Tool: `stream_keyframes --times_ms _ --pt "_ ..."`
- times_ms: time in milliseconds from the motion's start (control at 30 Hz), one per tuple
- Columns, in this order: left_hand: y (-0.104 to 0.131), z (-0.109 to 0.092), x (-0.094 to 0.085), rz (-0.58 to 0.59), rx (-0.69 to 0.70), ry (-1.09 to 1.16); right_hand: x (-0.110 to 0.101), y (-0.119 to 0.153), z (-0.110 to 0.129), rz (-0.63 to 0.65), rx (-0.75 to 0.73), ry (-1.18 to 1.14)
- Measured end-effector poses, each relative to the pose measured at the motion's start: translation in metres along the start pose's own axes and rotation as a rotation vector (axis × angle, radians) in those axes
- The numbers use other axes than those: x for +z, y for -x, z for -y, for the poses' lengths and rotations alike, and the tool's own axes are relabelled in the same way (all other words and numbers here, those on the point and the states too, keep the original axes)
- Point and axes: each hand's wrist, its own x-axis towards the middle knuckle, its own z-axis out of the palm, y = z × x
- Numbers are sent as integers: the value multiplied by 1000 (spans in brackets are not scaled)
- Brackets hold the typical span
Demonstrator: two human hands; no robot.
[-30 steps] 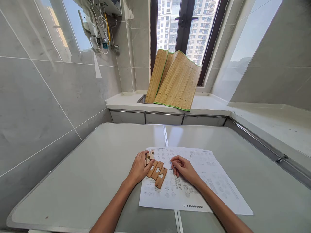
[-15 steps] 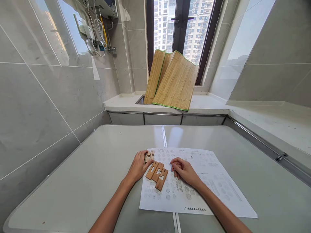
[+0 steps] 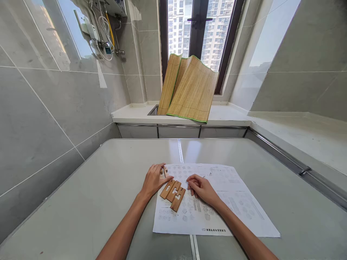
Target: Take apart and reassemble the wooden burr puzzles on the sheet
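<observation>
My left hand (image 3: 155, 180) lies at the upper left corner of a printed sheet (image 3: 217, 213), curled round some pale notched wooden pieces (image 3: 166, 172) that it partly covers. Its thumb reaches across them, close to the top of three flat brown wooden pieces. These brown pieces (image 3: 172, 195) lie side by side on the sheet, slightly staggered, each with a cut-out slot. To their right, my right hand (image 3: 202, 188) rests on the paper with fingers loosely curled together. Nothing shows in it. Small printed diagrams cover the sheet.
The sheet lies on a pale glossy table (image 3: 89, 206) with a seam (image 3: 180, 151) down its middle. Beyond it, a folded bamboo mat (image 3: 192, 90) leans on a white ledge (image 3: 130, 115) before the window. Tiled walls stand left and right.
My left hand has shifted slightly over the pale pieces, its thumb now hiding more of them. My right hand stays almost where it was. The whole view has shifted a little.
</observation>
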Motion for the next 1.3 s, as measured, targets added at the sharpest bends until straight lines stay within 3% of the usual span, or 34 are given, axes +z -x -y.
stream_keyframes --times_ms 100,233,333,433,533,667,967,1033,1200,1300 --pt "3 -9 -6 -93 -23 11 1 0 0 -3 6 -32" --pt "3 -40 -7 -132 59 102 1 1 7 19 -14 -175" --pt "-3 -70 4 -53 218 195 0 4 17 8 -13 -367" --pt "-12 -95 20 46 356 271 -2 6 23 76 70 -644" --pt "-18 -109 35 137 388 293 -5 5 20 87 149 -833" --pt "-20 -111 41 177 344 324 -11 3 11 47 155 -960" --pt "-12 -82 29 222 114 438 -15 2 21 183 173 -934" --pt "-12 -83 29 218 67 477 -16 2 22 143 169 -920" --pt "-13 -93 30 154 -44 645 -17 0 17 -101 150 -871" --pt "-12 -96 34 157 -96 786 -16 -2 14 -147 124 -831"
